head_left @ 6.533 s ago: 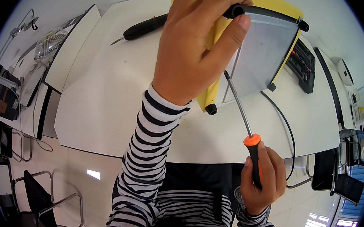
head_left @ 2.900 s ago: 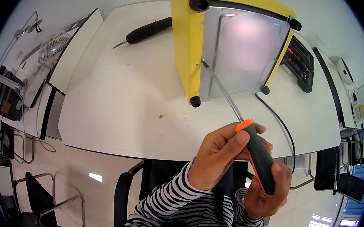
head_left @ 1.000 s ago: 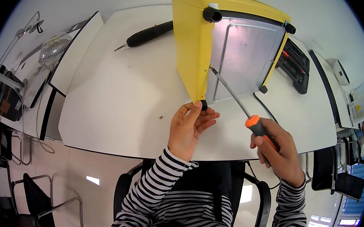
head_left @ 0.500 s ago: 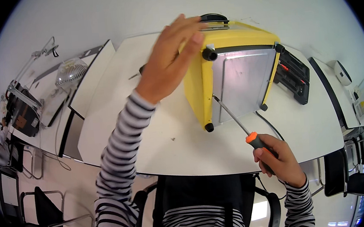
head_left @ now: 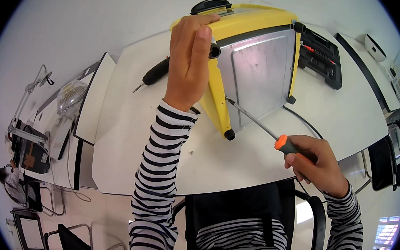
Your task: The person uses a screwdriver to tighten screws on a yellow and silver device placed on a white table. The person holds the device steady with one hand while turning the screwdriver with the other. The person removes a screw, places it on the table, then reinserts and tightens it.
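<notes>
A boxy yellow appliance (head_left: 253, 24) is tipped up on the table, its grey metal base plate (head_left: 262, 72) facing me and black feet at its corners. My left hand (head_left: 192, 59) grips its upper left corner, fingers over the top and thumb beside a foot. In my right hand (head_left: 315, 160) is a screwdriver (head_left: 283, 144) with an orange and dark grey handle. Its shaft slants up to the left, and the tip is at the yellow rim along the plate's left edge. Whether the tip sits in a screw is too small to tell.
Left of the appliance lies a black-handled tool (head_left: 156, 72) with a thin metal tip. An open black tool case (head_left: 318, 62) is behind it on the right. A dark cable (head_left: 306, 121) runs over the white table (head_left: 138, 130). Chairs (head_left: 77, 245) stand around; another person (head_left: 15, 184) is far left.
My left hand has come down onto the appliance's corner and taken hold. The appliance has shifted and tilted slightly. My right hand keeps the screwdriver at the rim.
</notes>
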### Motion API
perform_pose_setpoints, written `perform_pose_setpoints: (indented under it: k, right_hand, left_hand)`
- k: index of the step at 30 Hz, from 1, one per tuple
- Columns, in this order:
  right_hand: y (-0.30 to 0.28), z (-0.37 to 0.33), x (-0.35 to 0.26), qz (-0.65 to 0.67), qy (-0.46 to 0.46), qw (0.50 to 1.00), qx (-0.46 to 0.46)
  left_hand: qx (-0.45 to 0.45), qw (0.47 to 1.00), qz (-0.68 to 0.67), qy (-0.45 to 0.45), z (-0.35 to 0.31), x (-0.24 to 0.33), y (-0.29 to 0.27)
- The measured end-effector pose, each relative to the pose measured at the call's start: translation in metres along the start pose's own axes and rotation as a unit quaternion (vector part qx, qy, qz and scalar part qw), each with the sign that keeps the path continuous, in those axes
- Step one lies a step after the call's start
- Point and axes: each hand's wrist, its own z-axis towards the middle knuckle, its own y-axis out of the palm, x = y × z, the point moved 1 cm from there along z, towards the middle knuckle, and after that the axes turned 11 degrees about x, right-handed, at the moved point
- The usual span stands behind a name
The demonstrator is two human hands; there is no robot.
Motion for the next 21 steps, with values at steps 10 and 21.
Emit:
perform_pose_setpoints:
  k: [10, 21]
  right_hand:
    - [0.031, -0.019, 0.0, -0.551, -0.367, 0.698, 0.273]
    - [0.003, -0.002, 0.009, 0.228, 0.11, 0.965, -0.07]
  left_hand:
    - [0.005, 1.0, -0.004, 0.0, -0.003, -0.002, 0.006]
    - [0.0, 1.0, -0.011, 0.0, -0.002, -0.003, 0.004]
